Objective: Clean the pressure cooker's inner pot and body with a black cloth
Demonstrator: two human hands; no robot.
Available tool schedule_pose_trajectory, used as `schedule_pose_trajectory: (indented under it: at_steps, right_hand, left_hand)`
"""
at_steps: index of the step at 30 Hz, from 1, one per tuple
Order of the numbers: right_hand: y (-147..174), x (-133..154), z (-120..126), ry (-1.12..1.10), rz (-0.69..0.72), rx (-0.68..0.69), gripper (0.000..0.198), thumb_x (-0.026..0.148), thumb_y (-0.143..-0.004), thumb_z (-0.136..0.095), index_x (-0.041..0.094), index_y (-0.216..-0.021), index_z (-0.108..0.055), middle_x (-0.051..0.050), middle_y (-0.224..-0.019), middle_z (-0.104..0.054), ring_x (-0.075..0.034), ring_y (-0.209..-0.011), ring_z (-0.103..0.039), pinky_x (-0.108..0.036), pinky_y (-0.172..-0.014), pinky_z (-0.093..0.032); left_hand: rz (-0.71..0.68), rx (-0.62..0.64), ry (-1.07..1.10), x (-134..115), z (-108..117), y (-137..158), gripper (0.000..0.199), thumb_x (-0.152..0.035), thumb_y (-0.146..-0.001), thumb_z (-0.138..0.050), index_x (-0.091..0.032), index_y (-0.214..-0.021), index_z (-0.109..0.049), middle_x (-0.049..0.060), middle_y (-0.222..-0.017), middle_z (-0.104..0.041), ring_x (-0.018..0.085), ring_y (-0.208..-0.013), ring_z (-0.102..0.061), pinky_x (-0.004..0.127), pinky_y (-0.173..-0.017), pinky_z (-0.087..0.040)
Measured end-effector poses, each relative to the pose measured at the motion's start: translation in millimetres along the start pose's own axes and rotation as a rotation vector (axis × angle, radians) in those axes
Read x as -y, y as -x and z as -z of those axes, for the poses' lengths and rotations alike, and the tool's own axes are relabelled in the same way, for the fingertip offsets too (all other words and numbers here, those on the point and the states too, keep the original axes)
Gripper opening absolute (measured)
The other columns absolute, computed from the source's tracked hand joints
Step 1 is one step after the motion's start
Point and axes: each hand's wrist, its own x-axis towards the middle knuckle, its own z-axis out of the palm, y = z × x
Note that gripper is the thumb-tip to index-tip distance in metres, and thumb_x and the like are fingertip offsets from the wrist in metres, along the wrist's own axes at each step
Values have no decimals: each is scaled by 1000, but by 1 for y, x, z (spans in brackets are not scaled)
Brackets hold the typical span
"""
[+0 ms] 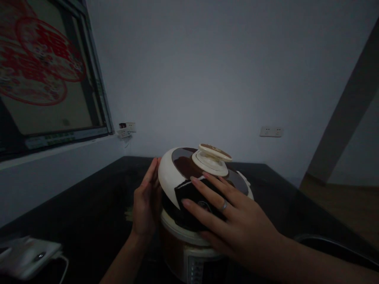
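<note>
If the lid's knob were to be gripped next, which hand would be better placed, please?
Probably the right hand: it spreads over the lid, close to the knob; the left hand is at the lid's left side.

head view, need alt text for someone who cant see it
A person's right hand lies spread across the front of a rounded cream-and-brown appliance, while the left hand stands upright along its side. The appliance is on a dark tabletop before a pale wall.
</note>
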Motion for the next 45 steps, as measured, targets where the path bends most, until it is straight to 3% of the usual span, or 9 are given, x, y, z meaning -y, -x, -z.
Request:
schedule_pose_trajectory:
  at_steps: [4,9,15,21,25,32,37,41,45]
  right_hand:
    - [-32,2,0,-101,-128,162,53,38,-90,-55,21,-140,-48,-15,-149,-41,-37,-135,-40,-59,-106,-40]
    - [-92,4,-7,-117,-22,298,38,32,-90,-53,17,-124,-62,-15,-147,-45,-40,-139,-33,-64,-109,-30]
    - [-146,-33,-31,-320,-100,508,32,32,-94,-47,19,-113,-69,-11,-125,-65,-27,-120,-57,-44,-102,-44]
    - [-125,-38,-31,-370,-105,372,40,29,-100,-36,11,-130,-57,-15,-139,-54,-25,-131,-48,-43,-110,-36]
    - [-85,-22,-5,-366,-67,347,46,32,-97,-45,16,-139,-48,-15,-152,-37,-26,-144,-26,-50,-115,-28]
    - [-41,-18,10,-291,-1,310,49,29,-92,-51,24,-141,-47,-10,-156,-31,-30,-146,-18,-59,-114,-22]
    - [-78,-10,1,-171,-13,334,52,36,-93,-52,15,-140,-47,-19,-152,-35,-34,-145,-20,-58,-114,-23]
    - [-126,-17,-13,-130,127,497,48,33,-96,-45,5,-134,-53,-25,-148,-38,-34,-143,-27,-49,-115,-27]
    - [-156,-39,-25,-133,260,656,38,26,-98,-43,10,-130,-57,-19,-141,-51,-27,-137,-40,-44,-112,-32]
  left_hand:
    - [105,-35,115,-11,-3,-1,46,-37,-86,-55,-16,-128,-61,10,-140,-55,29,-134,-44,42,-113,-34]
    - [305,-49,264,-29,0,-8,52,-39,-89,-40,-15,-132,-56,10,-132,-61,29,-136,-42,45,-112,-35]
    - [324,-30,421,-30,6,-14,56,-37,-89,-38,-12,-138,-47,12,-127,-63,21,-129,-50,32,-108,-40]
    - [318,-35,528,-33,1,-13,64,-33,-89,-35,-5,-146,-31,18,-133,-58,21,-127,-52,32,-105,-42]
    - [347,-25,533,-38,1,-11,64,-32,-91,-34,-9,-150,-25,15,-136,-56,20,-129,-50,31,-107,-40]
    - [308,39,518,-35,4,-7,67,-34,-92,-35,-10,-152,-18,16,-147,-45,25,-137,-41,40,-114,-30]
    - [327,10,494,-34,5,-8,63,-34,-92,-36,-12,-149,-28,12,-138,-56,21,-135,-43,35,-113,-32]
    - [358,-41,477,-36,4,-10,56,-36,-91,-35,-16,-143,-41,9,-126,-65,21,-129,-51,33,-107,-40]
    - [358,-122,499,-38,-2,-11,57,-35,-90,-36,-13,-142,-40,11,-123,-65,18,-123,-56,27,-104,-44]
